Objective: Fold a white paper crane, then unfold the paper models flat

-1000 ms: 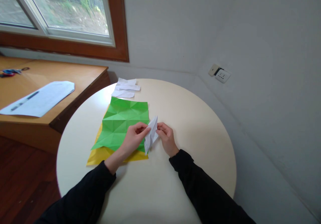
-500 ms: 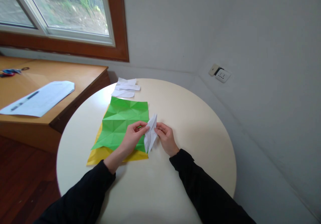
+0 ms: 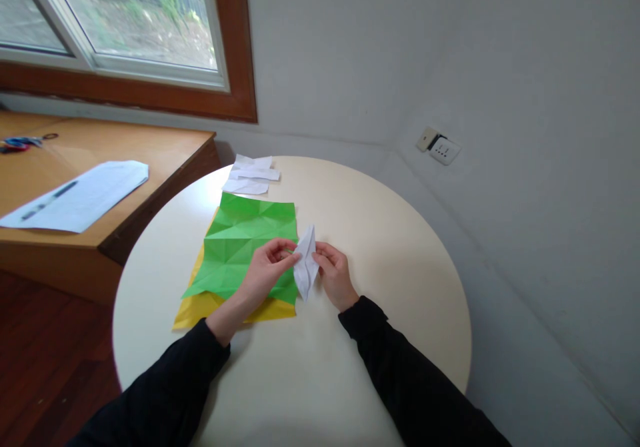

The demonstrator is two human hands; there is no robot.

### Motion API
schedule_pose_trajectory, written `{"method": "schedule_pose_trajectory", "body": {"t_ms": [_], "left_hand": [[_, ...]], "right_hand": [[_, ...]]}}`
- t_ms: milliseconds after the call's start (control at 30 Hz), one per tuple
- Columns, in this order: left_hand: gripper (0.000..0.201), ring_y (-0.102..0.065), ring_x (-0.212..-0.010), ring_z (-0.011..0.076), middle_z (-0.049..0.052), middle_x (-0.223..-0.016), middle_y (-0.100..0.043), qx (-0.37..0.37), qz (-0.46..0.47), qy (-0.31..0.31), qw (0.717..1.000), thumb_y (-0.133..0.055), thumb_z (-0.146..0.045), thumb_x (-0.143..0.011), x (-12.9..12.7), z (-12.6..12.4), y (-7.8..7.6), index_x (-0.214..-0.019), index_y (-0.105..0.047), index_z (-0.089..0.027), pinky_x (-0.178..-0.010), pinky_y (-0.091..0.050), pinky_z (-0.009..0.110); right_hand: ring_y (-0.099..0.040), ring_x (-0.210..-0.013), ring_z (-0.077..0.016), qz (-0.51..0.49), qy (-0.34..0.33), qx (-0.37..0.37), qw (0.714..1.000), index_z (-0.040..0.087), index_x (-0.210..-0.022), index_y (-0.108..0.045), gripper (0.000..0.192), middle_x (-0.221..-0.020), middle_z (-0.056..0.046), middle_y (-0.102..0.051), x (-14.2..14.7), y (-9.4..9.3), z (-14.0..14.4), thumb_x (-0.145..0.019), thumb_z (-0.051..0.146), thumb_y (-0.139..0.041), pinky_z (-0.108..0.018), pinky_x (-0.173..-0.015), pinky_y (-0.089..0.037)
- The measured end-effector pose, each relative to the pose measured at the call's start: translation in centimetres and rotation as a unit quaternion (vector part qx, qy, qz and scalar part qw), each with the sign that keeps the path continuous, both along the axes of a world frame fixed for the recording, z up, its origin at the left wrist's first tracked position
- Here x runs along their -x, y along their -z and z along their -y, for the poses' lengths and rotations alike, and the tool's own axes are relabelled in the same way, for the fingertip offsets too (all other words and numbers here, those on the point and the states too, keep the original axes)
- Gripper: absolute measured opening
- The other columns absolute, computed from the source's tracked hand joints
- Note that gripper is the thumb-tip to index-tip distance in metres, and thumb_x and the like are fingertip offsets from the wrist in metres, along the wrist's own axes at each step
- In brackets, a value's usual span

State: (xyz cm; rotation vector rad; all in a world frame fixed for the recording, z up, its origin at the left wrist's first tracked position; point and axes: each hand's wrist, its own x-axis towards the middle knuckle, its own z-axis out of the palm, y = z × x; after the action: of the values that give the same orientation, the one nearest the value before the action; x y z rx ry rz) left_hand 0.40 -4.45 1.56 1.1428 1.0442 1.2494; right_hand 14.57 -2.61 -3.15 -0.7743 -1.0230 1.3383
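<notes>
Folding looks mid-step: left hand (image 3: 265, 268) and right hand (image 3: 334, 275) each pinch a side of the white folded paper (image 3: 305, 265), held just above the round table (image 3: 390, 280) beside the green sheet (image 3: 240, 240); next crease likely needs aligned edges.

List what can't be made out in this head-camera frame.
- Folded white paper: its folds are too small to read, and the left hand and right hand cover its sides.
- Yellow sheet: mostly hidden under the green sheet.
- Paper on the desk: print too small.
- Items at the desk's left edge: cut off.
</notes>
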Motion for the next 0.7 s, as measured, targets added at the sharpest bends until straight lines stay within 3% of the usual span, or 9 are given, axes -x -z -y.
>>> {"method": "schedule_pose_trajectory", "body": {"t_ms": [267, 433, 567, 700], "left_hand": [[0.026, -0.054, -0.067, 0.0098, -0.001, -0.073, -0.061, 0.004, 0.028, 0.004, 1.000, -0.073, -0.028, -0.060, -0.1, 0.0, -0.3, -0.078, -0.059, -0.015, -0.064, -0.043, 0.022], [0.024, -0.057, -0.072, 0.0126, 0.001, -0.075, -0.063, -0.018, -0.005, -0.010, 1.000, -0.072, -0.029, -0.062, -0.1, 0.1, -0.2, -0.077, -0.061, -0.015, -0.069, -0.046, 0.025], [0.021, -0.060, -0.076, 0.0150, 0.003, -0.079, -0.065, -0.053, -0.027, -0.024, 0.998, -0.070, -0.028, -0.064, 0.0, 0.0, 0.1, -0.078, -0.062, -0.015, -0.074, -0.047, 0.029], [0.015, -0.061, -0.082, 0.0174, 0.005, -0.082, -0.067, -0.125, -0.057, -0.043, 0.990, -0.067, -0.025, -0.067, 0.0, 0.0, 0.6, -0.078, -0.062, -0.015, -0.080, -0.047, 0.032]], "right_hand": [[-0.060, -0.068, -0.0133, 0.027, 0.019, -0.001, 0.999, 0.019, -0.085, -0.068, 0.018, -0.076, 0.000, -0.069, 0.0, 0.0, 0.0, -0.069, 0.021, -0.063, -0.024, -0.064, -0.046], [-0.061, -0.072, -0.0145, 0.056, 0.035, -0.020, 0.998, 0.019, -0.087, -0.066, 0.018, -0.080, -0.001, -0.068, -0.1, -0.3, 0.1, -0.070, 0.025, -0.064, -0.026, -0.067, -0.048], [-0.059, -0.071, -0.0151, 0.137, 0.047, -0.090, 0.985, 0.018, -0.085, -0.063, 0.014, -0.078, -0.003, -0.064, -0.1, -0.9, 0.4, -0.074, 0.026, -0.061, -0.029, -0.066, -0.047], [-0.054, -0.071, -0.0149, 0.222, 0.106, -0.199, 0.949, 0.019, -0.080, -0.058, 0.005, -0.075, -0.002, -0.058, 0.0, -1.4, 0.9, -0.080, 0.022, -0.055, -0.029, -0.065, -0.046]]}}
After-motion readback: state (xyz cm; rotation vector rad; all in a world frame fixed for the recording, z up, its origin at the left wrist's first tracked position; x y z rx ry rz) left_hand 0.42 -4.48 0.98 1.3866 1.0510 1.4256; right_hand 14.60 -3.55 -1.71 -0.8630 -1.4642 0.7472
